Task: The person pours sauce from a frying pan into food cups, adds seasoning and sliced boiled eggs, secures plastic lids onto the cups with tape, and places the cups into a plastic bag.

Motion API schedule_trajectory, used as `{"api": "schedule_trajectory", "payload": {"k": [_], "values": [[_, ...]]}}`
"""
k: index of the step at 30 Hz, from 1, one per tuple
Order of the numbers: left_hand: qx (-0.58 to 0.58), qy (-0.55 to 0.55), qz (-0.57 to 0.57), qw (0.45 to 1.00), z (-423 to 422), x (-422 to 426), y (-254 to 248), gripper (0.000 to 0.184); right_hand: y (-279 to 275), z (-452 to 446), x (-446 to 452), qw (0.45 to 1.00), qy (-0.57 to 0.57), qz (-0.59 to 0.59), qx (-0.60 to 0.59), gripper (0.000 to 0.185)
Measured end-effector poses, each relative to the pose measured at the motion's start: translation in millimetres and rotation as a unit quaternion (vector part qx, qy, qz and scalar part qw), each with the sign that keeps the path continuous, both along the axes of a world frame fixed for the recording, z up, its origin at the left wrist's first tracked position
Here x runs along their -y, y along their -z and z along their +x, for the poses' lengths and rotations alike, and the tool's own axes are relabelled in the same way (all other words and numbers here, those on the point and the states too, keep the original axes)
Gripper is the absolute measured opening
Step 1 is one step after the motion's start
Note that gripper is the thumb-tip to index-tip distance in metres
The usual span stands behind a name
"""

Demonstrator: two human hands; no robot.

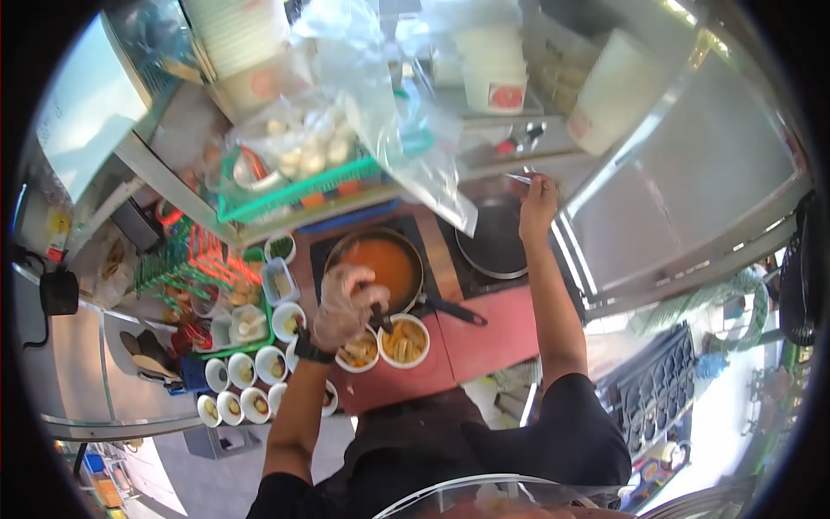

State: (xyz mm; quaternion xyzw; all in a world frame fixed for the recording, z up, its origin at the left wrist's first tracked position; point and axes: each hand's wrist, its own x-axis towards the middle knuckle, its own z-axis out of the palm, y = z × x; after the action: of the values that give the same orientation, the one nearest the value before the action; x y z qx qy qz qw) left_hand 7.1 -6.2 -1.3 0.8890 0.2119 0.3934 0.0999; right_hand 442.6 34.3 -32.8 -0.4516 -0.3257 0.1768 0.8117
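A green basket (303, 188) containing pale round items (316, 154) is located at the far side, left of centre. Stacked white tubs (493, 65) stand to its right. A black tray (647, 389) with round recesses occupies the right side.

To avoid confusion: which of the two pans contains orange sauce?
The left pan, partly behind the left hand, holds orange sauce; the right pan shows a bare, dark surface.

Your gloved left hand (341, 304) is partly over the pan of sauce (391, 268). Your right hand (538, 203) pinches a thin shiny thing (518, 178). Two bowls (404, 342) sit near the tabletop's (488, 346) far left corner.
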Motion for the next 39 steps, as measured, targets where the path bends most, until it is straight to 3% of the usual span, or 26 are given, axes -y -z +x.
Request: {"api": "schedule_trajectory", "payload": {"k": [1, 2, 4, 5, 7, 8, 9, 10, 13, 15, 20, 22, 23, 24, 25, 26, 27, 29, 30, 31, 32, 34, 35, 37, 38, 39], "values": [[-0.036, -0.018, 0.06, 0.997, -0.4, 2.3, -2.3, 0.03, 8.5, 26.3, -30.3, 1.0, -0.006, 0.018, 0.002, 0.021], [-0.043, -0.025, 0.057, 0.997, -1.1, 6.6, -6.6, 0.03, 21.4, 57.6, -58.2, 0.956, 0.084, -0.09, 0.267, 0.022], [-0.054, -0.043, 0.071, 0.995, -7.9, 12.8, -6.7, 0.031, 77.4, 94.6, -121.9, 0.827, 0.21, -0.252, 0.457, 0.03], [-0.017, -0.018, -0.254, 0.967, -13.3, 13.2, 1.7, 0.033, 82.7, 98.7, -141.2, 0.828, 0.214, -0.295, 0.427, 0.03], [0.027, -0.004, -0.543, 0.839, -21.3, 18.3, -2.3, 0.034, 72.6, 95.8, -162.4, 0.885, 0.168, -0.344, 0.266, 0.031], [-0.006, 0.014, -0.331, 0.943, -21.2, 23.7, -6.1, 0.037, 66.5, 93.7, -171.9, 0.902, 0.152, -0.356, 0.191, 0.031], [-0.044, 0.033, -0.103, 0.993, -22.8, 31.6, -10.5, 0.039, 63.7, 92.6, -178.3, 0.909, 0.143, -0.363, 0.149, 0.032], [-0.049, 0.017, -0.181, 0.982, -28.4, 42.4, -10.6, 0.045, 61.6, 92.3, -185.3, 0.912, 0.137, -0.367, 0.121, 0.032], [-0.069, -0.014, -0.128, 0.989, -40.5, 47.5, -3.4, 0.047, 56.5, 96.5, -196.9, 0.917, 0.12, -0.373, 0.074, 0.034], [-0.053, -0.027, -0.173, 0.983, -47.9, 57.1, 2.2, 0.046, 53.2, 97.7, -200.5, 0.922, 0.111, -0.367, 0.054, 0.035], [0.143, -0.021, -0.266, 0.953, -60.4, 76.7, 13.4, 0.039, 46.6, 92.9, -163.0, 0.954, 0.049, -0.294, 0.037, 0.037], [0.175, -0.037, -0.227, 0.957, -67.2, 77.0, 13.7, 0.039, 21.5, 59.2, -102.4, 0.948, -0.079, -0.298, 0.076, 0.038], [0.151, -0.059, -0.198, 0.967, -72.9, 75.6, 12.8, 0.04, 4.4, 35.0, -62.5, 0.909, -0.176, -0.353, 0.134, 0.039], [0.118, -0.065, -0.201, 0.97, -76.2, 76.6, -5.8, 0.041, -30.8, -1.3, -9.3, 0.819, -0.298, -0.432, 0.232, 0.048], [0.082, -0.066, -0.198, 0.974, -82.1, 74.3, -22.3, 0.042, -29.0, -18.9, 15.3, 0.695, -0.431, -0.43, 0.384, 0.052], [0.099, -0.068, -0.215, 0.969, -92.7, 69.7, -5.6, 0.037, -33.6, -54.0, 56.2, 0.658, -0.443, -0.392, 0.467, 0.058], [0.117, -0.066, -0.222, 0.966, -100.8, 62.8, 9.8, 0.033, 2.4, -63.5, 74.2, 0.591, -0.503, -0.401, 0.487, 0.069], [0.162, -0.036, -0.215, 0.963, -107.9, 63.1, 10.3, 0.029, 15.2, -92.8, 109.7, 0.609, -0.488, -0.395, 0.485, 0.069], [0.242, 0.02, -0.263, 0.934, -111.1, 62.4, 24.5, 0.051, 13.1, -107.6, 117.2, 0.585, -0.473, -0.433, 0.498, 0.06], [0.257, 0.038, -0.304, 0.917, -115.1, 65.1, 22.1, 0.059, 12.1, -120.4, 125.0, 0.558, -0.458, -0.469, 0.509, 0.052], [0.205, 0.033, -0.275, 0.939, -122.8, 59.9, 19.1, 0.057, 17.2, -129.8, 129.1, 0.553, -0.457, -0.475, 0.509, 0.052], [0.153, 0.009, -0.286, 0.946, -125.8, 66.5, -0.2, 0.051, 34.7, -148.9, 135.7, 0.634, -0.271, -0.523, 0.501, 0.04], [0.156, 0.011, -0.288, 0.945, -126.2, 68.8, -0.5, 0.051, 38.1, -156.3, 139.4, 0.631, -0.269, -0.526, 0.502, 0.04], [0.136, 0.058, -0.273, 0.951, -126.9, 72.3, -5.7, 0.033, 37.0, -168.9, 143.7, 0.637, -0.137, -0.539, 0.534, 0.034], [0.14, 0.058, -0.307, 0.94, -127.5, 79.9, -9.0, 0.02, 47.1, -164.5, 140.9, 0.643, -0.13, -0.531, 0.536, 0.031], [0.147, 0.057, -0.305, 0.939, -128.4, 82.6, -4.7, 0.02, 38.6, -166.6, 142.1, 0.64, -0.128, -0.53, 0.542, 0.031]]}}
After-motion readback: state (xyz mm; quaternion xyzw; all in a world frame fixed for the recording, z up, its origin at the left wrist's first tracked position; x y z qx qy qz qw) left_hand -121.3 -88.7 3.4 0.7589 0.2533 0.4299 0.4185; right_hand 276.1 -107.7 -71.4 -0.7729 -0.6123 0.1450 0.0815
